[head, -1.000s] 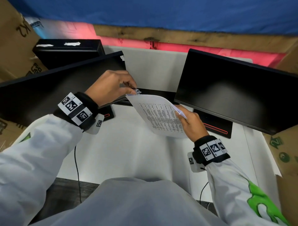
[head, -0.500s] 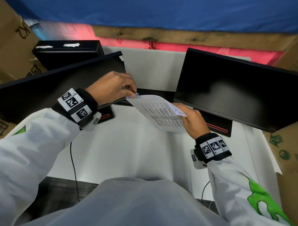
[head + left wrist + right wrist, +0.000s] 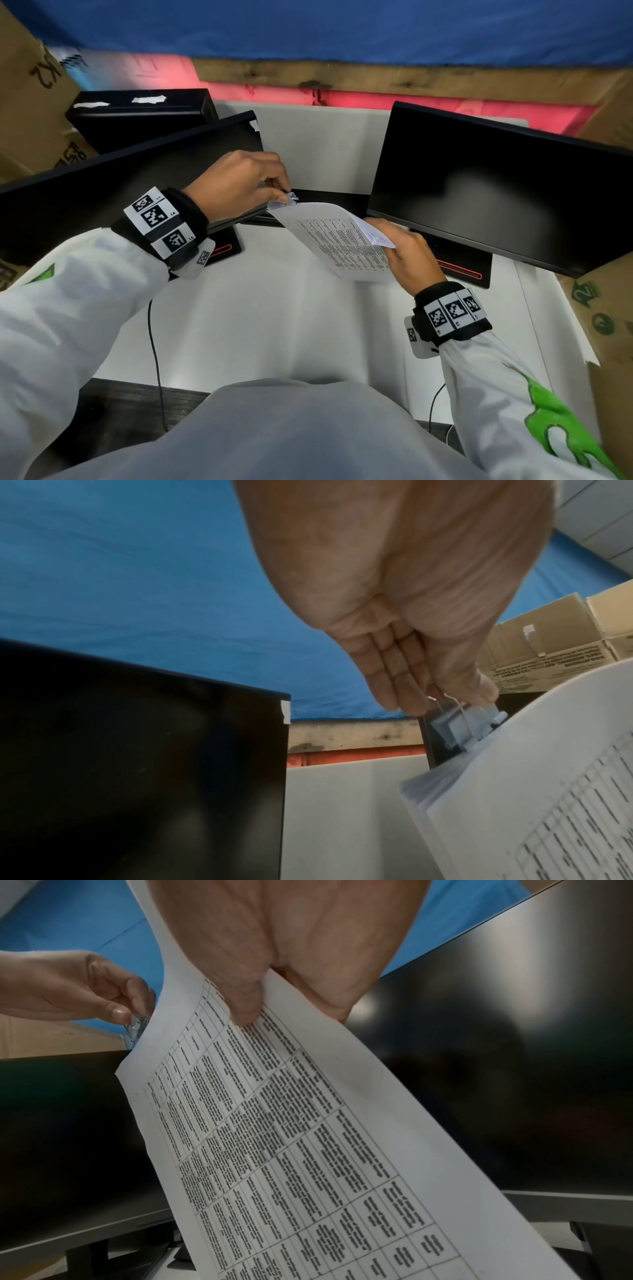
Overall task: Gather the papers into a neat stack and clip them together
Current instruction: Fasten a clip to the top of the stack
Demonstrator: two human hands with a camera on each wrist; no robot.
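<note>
Right hand (image 3: 407, 255) grips the paper stack (image 3: 342, 245); left hand (image 3: 236, 185) pinches the binder clip (image 3: 460, 727) at its far corner, whose wire handles only the left-wrist view shows

The papers (image 3: 308, 1137) are thin white sheets, matt, printed with a grey-black table, and their fanned edges show at one corner. The binder clip (image 3: 459, 727) on that corner has a smooth pale blue-grey body, seemingly plastic or painted metal, with thin bright wire handles. The two monitors (image 3: 496, 185) have dark, semi-glossy screens that catch soft reflections, in matt black plastic frames. The desk (image 3: 274, 335) top is smooth, matt white. Behind it runs a rough, knotted wooden plank (image 3: 376, 77) under blue cloth (image 3: 342, 27). Brown cardboard boxes (image 3: 541, 653) look dull and fibrous. The sleeves (image 3: 68, 308) are soft white fabric.
</note>
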